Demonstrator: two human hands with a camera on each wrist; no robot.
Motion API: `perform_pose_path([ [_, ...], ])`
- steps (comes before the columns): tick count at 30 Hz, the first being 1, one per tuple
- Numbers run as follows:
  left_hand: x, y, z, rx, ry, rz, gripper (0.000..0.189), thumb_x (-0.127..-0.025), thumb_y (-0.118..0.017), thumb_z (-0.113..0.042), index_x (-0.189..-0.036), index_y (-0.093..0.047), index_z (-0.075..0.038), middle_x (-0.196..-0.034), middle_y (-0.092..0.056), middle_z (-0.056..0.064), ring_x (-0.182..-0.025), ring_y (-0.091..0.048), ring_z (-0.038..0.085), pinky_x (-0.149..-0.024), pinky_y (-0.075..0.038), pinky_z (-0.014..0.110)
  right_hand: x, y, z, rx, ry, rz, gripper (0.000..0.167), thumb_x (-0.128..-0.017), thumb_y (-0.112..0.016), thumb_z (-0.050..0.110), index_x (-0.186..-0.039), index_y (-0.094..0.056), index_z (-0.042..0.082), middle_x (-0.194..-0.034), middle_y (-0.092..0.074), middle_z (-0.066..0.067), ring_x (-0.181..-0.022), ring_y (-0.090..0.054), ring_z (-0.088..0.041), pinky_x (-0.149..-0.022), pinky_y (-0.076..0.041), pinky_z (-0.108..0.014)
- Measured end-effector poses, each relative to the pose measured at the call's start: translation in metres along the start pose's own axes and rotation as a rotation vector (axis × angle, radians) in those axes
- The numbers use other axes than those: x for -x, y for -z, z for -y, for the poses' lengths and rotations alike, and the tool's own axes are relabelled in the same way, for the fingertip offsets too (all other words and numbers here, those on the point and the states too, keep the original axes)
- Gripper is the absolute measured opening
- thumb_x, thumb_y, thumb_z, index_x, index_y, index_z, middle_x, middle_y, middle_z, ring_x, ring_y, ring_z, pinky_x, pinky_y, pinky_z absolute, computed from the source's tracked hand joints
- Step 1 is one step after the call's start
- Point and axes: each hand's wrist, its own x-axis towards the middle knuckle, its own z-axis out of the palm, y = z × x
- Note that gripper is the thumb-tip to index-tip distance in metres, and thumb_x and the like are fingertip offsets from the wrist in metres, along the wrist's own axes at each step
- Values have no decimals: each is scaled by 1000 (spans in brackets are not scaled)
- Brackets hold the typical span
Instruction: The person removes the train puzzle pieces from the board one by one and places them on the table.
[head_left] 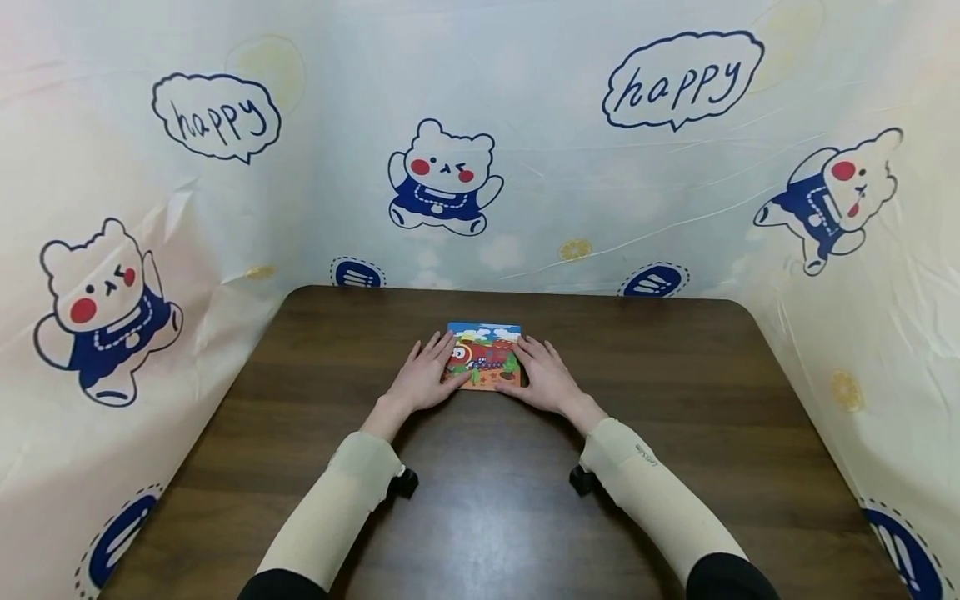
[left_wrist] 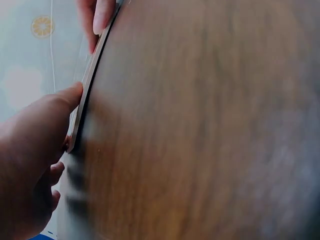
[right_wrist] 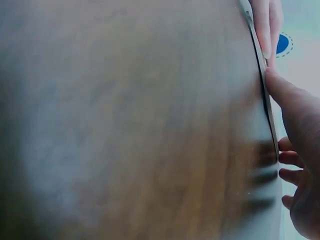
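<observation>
A small square picture board (head_left: 486, 357), brightly printed with a blue sky, clouds and a red train-like shape, lies flat near the far side of the table. The left hand (head_left: 422, 379) rests along its left side, fingers stretched forward and thumb at the near edge. Mirroring it, the right hand (head_left: 550, 377) touches the right side, with its thumb on the near right corner. From the left wrist, the board shows only as a thin edge (left_wrist: 82, 107) beside the left thumb. A similar thin edge (right_wrist: 270, 112) runs by the right thumb in the right wrist view.
The dark brown wooden table (head_left: 480, 500) has rounded far corners. A pale curtain (head_left: 547, 192) printed with bears and "happy" bubbles hangs around its far and side edges. Small black devices (head_left: 405, 482) sit at the sleeve cuffs.
</observation>
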Motion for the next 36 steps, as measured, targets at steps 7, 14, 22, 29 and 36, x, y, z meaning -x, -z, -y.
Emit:
perform_pose_path([
  [7,0,2,3,5,9,19,93,-109,-54,-65,-176,-22,-10,-186,-17,8,-174,-13,35,-140,-9,64,-10,17,-6,-70,7,-18,74,-106,-73,47,-160,-55,0,-171,-47,-22,-167,-33,-42,-135,-26,-69],
  [14,0,-2,6,21,17,-10,93,-109,-53,-67,-177,-22,-12,-186,-17,6,-175,-13,33,-141,-9,62,-29,22,-12,-85,-16,-68,60,-108,-73,37,-152,-62,-2,-160,-56,-24,-155,-46,-43,-128,-40,-66],
  [22,-1,-17,13,68,-5,-64,91,-109,-53,-66,-176,-24,-12,-186,-20,6,-174,-15,34,-141,-7,64,-39,14,-10,-108,-24,-144,56,-105,-77,36,-149,-67,1,-149,-58,-22,-141,-50,-41,-116,-46,-59],
  [29,0,-19,12,45,-15,-98,88,-108,-54,-66,-176,-28,-17,-185,-24,5,-174,-18,33,-140,-11,64,-45,14,-9,-72,-13,-124,56,-106,-76,37,-150,-67,4,-154,-61,-18,-145,-50,-39,-120,-45,-60],
  [36,0,-20,12,7,-39,-117,75,-109,-54,-63,-174,-36,-29,-185,-25,5,-173,-19,35,-139,-14,66,-48,13,-5,-114,-35,-113,56,-105,-77,32,-153,-65,4,-154,-60,-21,-143,-50,-39,-120,-44,-58],
])
